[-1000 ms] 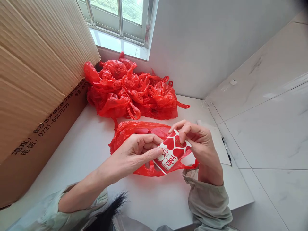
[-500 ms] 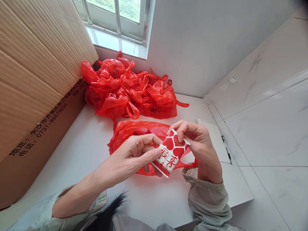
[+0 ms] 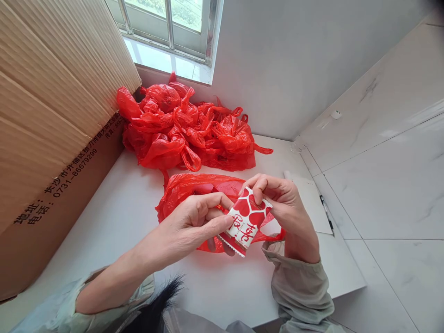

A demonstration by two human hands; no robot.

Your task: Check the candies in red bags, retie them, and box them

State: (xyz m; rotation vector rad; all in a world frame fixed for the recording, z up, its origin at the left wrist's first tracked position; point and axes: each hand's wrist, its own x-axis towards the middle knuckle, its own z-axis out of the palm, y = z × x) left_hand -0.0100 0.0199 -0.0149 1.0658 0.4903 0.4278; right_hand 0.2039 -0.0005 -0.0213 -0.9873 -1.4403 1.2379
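Both hands hold a small candy packet, white and red with heart shapes and red lettering, tilted above the table. My left hand pinches its left edge, thumb on the front and fingers behind. At the upper right corner, my right hand grips the packet between thumb and curled fingers. The wrapper looks sealed along its toothed ends. Below and behind the hands lies an opened red plastic bag, partly hidden by them. Some red items show inside it, too covered to make out.
Several tied red plastic bags are heaped at the back under the window. A large cardboard box stands along the left side of the white table. On the right lie a white sheet and a pen.
The candy packet has tilted very slightly in my hands. Both hands keep the same grip, and the bags and box have stayed in place.
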